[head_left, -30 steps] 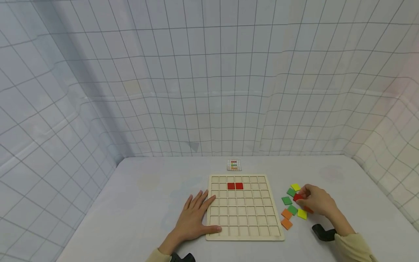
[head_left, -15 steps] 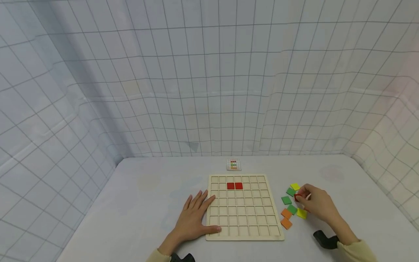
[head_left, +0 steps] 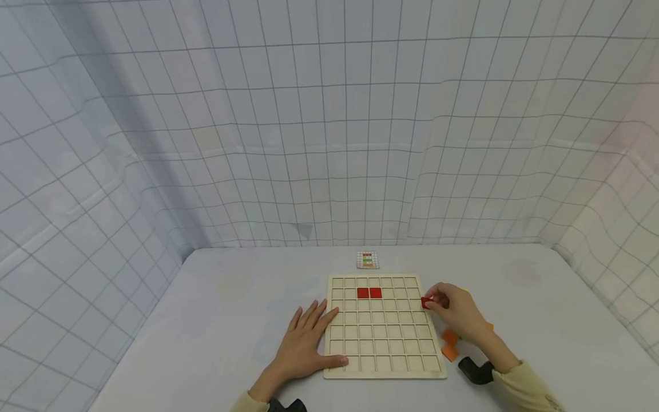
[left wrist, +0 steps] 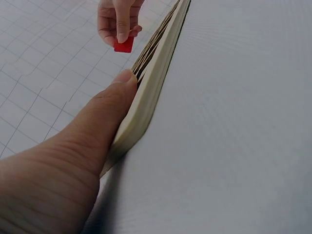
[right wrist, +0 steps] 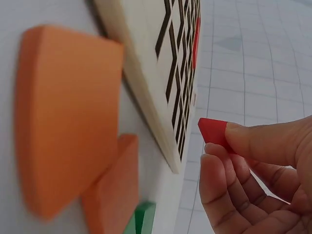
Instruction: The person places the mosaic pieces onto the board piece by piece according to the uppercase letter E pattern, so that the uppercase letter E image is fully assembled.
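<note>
My right hand (head_left: 458, 312) pinches a red square tile (right wrist: 213, 130) between thumb and fingers, over the right edge of the wooden grid board (head_left: 383, 373). In the left wrist view the same red tile (left wrist: 124, 45) shows below the fingertips, raised above the board. Two red tiles (head_left: 369, 293) lie side by side in the board's second row from the far edge. My left hand (head_left: 304, 349) rests flat with spread fingers at the board's left side, its thumb (left wrist: 109, 105) and index fingertip on the board's edge.
Orange tiles (head_left: 450, 351) lie right of the board, with a green tile (right wrist: 145, 217) close by; my right hand hides most of the others. A small printed card with a coloured grid pattern (head_left: 368, 260) lies beyond the board. Grid-patterned cloth (head_left: 329, 143) walls the table's back and sides.
My right hand has picked up the red tile from the loose pile and carried it left to the board's right edge. The left hand has stayed in place.
</note>
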The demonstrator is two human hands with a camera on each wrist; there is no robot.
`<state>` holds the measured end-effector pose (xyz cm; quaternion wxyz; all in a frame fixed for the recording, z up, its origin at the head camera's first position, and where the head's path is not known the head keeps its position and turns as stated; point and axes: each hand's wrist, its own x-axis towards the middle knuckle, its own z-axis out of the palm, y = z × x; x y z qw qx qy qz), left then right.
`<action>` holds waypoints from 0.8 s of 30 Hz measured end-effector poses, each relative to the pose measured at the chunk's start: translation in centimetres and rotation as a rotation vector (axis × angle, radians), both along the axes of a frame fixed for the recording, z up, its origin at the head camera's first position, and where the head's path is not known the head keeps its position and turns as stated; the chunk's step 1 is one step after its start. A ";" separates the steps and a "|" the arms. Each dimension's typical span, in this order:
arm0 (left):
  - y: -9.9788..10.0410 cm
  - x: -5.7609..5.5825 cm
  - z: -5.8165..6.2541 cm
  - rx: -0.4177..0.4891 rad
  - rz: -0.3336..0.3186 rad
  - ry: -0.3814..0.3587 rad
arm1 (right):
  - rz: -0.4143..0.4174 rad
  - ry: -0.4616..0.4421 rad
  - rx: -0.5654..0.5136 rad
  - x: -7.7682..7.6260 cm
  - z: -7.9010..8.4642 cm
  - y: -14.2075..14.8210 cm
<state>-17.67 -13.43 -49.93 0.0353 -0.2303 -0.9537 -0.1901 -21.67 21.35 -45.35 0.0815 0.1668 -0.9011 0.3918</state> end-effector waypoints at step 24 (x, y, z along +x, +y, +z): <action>0.0 0.1 0.2 -0.007 -0.007 0.016 | 0.066 -0.048 0.159 -4.1 -0.1 -6.2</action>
